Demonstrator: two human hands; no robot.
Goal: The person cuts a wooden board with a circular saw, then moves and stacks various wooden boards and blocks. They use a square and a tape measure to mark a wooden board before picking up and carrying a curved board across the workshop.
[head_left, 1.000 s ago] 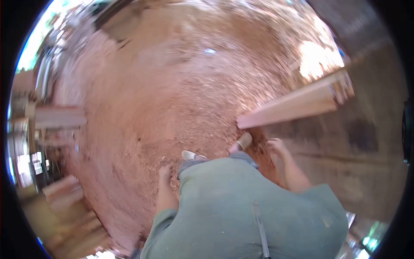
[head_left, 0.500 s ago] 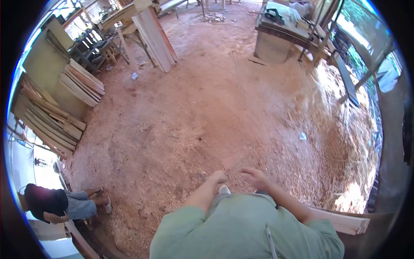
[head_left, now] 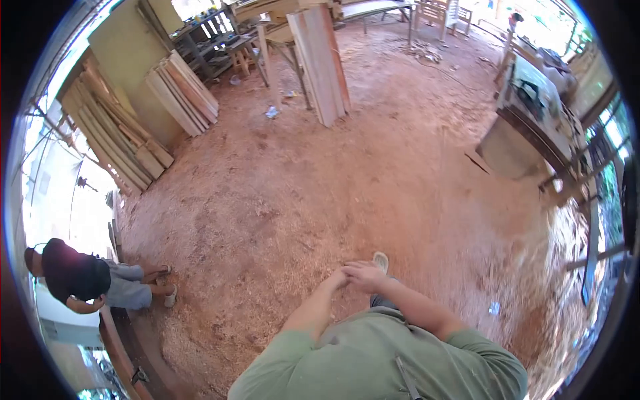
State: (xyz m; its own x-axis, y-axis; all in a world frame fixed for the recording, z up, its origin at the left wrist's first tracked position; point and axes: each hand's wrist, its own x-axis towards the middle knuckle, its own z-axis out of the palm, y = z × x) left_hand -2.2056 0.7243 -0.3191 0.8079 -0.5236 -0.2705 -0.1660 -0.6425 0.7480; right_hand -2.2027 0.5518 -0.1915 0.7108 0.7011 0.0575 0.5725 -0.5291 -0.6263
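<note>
In front of my waist, my left hand [head_left: 339, 279] and my right hand [head_left: 367, 277] meet. The fingers of my right hand lie together across my left hand, which they partly cover. The fingers of my left hand are mostly hidden, and no tool or other object shows at either hand. Below them is my green shirt [head_left: 380, 357], with a thin dark strip hanging down its front. One light shoe [head_left: 381, 260] shows just past my hands on the reddish, shaving-strewn ground [head_left: 287, 193].
A person [head_left: 80, 273] in a dark top and grey shorts stands at left. Boards [head_left: 110, 133] and shorter planks [head_left: 183, 93] lean along the left wall. Tall planks [head_left: 319, 67] rest against a wooden bench ahead. A worktable [head_left: 527, 143] stands at right, with a dark object [head_left: 531, 99] on it.
My hands were apart and have come together, right over left. The view has turned right to left, so the planks and worktable appear further right. A foot now shows further forward.
</note>
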